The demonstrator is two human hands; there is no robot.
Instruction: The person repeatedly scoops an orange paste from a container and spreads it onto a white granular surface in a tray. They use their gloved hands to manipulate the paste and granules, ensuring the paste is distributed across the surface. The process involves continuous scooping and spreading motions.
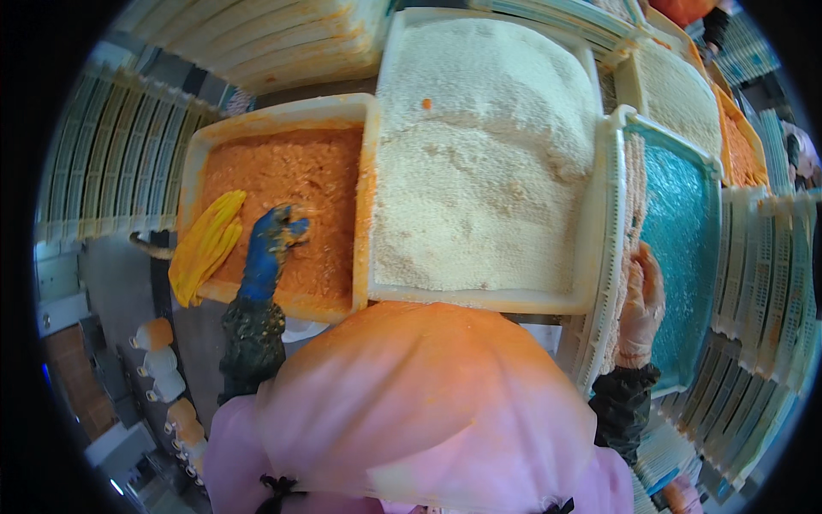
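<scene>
My left hand (273, 241), in a blue glove smeared with batter, is over a tub of orange batter (321, 167). Its fingers look curled, and whether they hold anything is unclear. A yellow rubber glove (209, 250) drapes over that tub's left rim. In front of me stands a large white tub (584, 257) filled with pale breadcrumbs (475, 212). My right hand (642, 302), in a thin translucent glove, rests against a row of crumb-coated pieces (634, 186). These line the left wall of a crate with a blue liner (684, 238); the fingers' grip is partly hidden.
Stacked plastic trays rise at the left (122, 154), at the right (758, 270) and behind the batter tub (289, 45). Another crumb tub (681, 96) and an orange-filled tub (742, 148) stand farther right. Several jugs (157, 360) line the floor at left. Other people appear at the right edge.
</scene>
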